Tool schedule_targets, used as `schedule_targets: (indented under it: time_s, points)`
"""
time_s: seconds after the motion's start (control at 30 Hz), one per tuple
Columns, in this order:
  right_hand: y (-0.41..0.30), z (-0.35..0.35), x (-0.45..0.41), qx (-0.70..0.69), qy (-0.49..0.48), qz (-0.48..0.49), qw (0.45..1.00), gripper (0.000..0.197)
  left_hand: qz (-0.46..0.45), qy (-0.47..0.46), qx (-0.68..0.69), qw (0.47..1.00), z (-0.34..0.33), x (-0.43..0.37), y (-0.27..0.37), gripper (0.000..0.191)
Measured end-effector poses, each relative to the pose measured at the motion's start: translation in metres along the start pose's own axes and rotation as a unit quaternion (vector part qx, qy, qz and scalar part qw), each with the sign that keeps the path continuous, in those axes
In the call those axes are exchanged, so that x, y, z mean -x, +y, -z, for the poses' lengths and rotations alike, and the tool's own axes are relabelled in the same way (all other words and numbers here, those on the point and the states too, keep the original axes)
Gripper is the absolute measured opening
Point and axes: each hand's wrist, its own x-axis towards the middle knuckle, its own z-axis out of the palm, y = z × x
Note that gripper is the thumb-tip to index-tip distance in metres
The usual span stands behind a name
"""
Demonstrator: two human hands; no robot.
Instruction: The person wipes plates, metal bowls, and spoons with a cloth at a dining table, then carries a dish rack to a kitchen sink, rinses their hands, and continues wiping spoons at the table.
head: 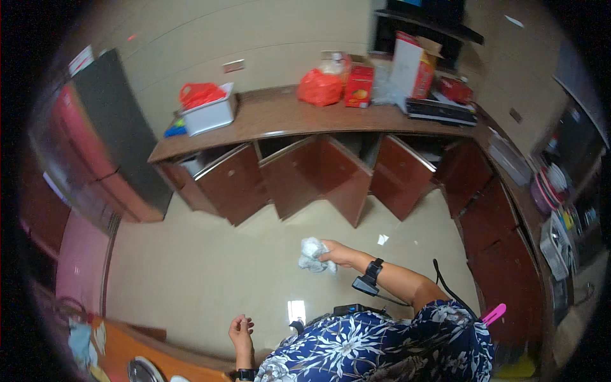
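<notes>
My right hand (338, 253) grips a bunched, pale grey-white cloth (312, 255) over the tiled floor, with its arm stretched out in front of me. A black strap with a small device (367, 279) is around that forearm. Lower down, near the wooden table, my left hand (242, 329) hangs with loosely curled fingers and nothing visible in it. Ahead of the cloth stand reddish-brown cabinet doors (315, 176), several of them swung outward beneath the countertop (272, 112). The cabinet interiors are mostly dark.
On the counter are a white bin (210, 114), a red plastic bag (321, 88), cartons (359, 86) and a black appliance (441, 112). A refrigerator (110, 133) stands left. More cabinets (496, 258) line the right. A wooden table (143, 341) is at lower left. White scraps (383, 239) lie on the floor.
</notes>
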Motion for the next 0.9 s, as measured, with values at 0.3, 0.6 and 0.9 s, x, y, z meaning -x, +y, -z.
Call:
schedule_targets:
  time_s: [0.3,0.6,0.9]
  points:
    - [0.001,0.176,0.074,-0.435,0.208,0.045,0.875,0.037,0.079,-0.195,-0.114,0.971,-0.184,-0.157,0.051,0.019]
    - [0.066,0.276,0.185,-0.362,0.553,0.079,0.746,0.032,0.068,-0.415,-0.158,0.894,-0.457,-0.283,0.071,0.015]
    - [0.082,0.225,0.335,-0.413,0.767,0.117,0.476,0.044,0.042,-0.656,-0.192,0.729,-0.686,-0.168,0.061,0.016]
